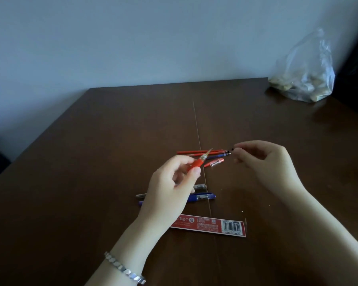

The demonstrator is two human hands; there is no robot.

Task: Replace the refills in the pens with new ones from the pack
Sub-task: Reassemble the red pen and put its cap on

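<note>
Two hands: the left hand (174,182) grips a short red pen front with a clear pointed tip (197,162). The right hand (262,162) pinches a tiny dark piece (232,150) at its fingertips, too small to identify.
Key relation: thin red and blue refills (207,153) lie loose on the dark brown wooden table (91,162), beyond the flat red card pack with a barcode (215,223). Their long axes run left to right. Their right ends lie just beside the right hand's pinch, so that hand is the nearer; whether they touch it cannot be told.
Held part's axis: the red pen front slants up and away from the pack, with its tip toward the refills.
Loose barrel: a clear red-tinted tube (215,162) lies just on the pack's side of the refills, apart from both hands.
Other pens: a dark blue pen (203,196) and a grey-clear pen (199,186) lie between the pack and the refills, partly hidden by the left hand.
Pack contents: nothing can be made out inside, and the pack lies flat.
Other container: a clear plastic bag (304,79) holding pale lumps stands far beyond the pack, to its right.
Next move, judged: a refill goes into the red front, which calls for lining up the two axes.
</note>
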